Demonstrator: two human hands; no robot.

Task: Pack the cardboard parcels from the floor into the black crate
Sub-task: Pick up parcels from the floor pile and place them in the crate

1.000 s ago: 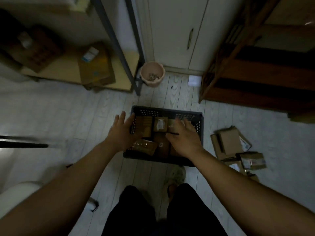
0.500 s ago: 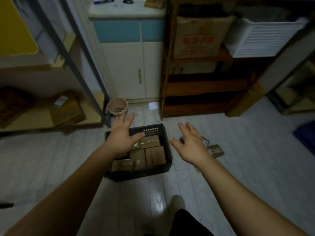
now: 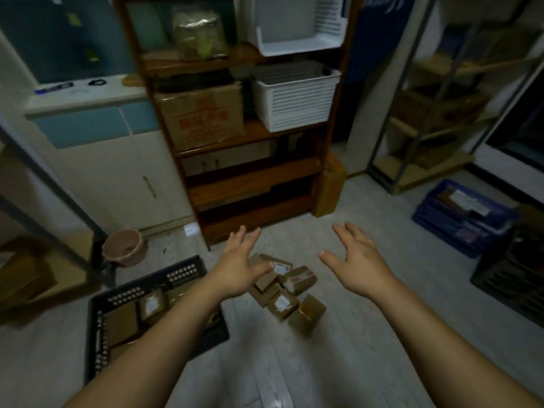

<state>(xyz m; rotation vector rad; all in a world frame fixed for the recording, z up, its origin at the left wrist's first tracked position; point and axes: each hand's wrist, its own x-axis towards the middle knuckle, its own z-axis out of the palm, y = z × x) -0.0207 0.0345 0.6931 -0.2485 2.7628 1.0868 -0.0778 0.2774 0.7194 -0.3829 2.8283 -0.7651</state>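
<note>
Parcels point(image 3: 297, 279) are piled: left hand point(image 3: 238, 269), fingers spread, is poised over the pile's left edge, nearer than right hand point(image 3: 359, 267), likewise spread, off its right.

Just the one view here: the wide-angle head camera is looking forward and down along both outstretched arms, left hand point(image 3: 238, 269) and right hand point(image 3: 357, 265) sitting mid-frame, floor point(image 3: 338, 348) well below, wooden shelf point(image 3: 250, 184) facing us.
</note>
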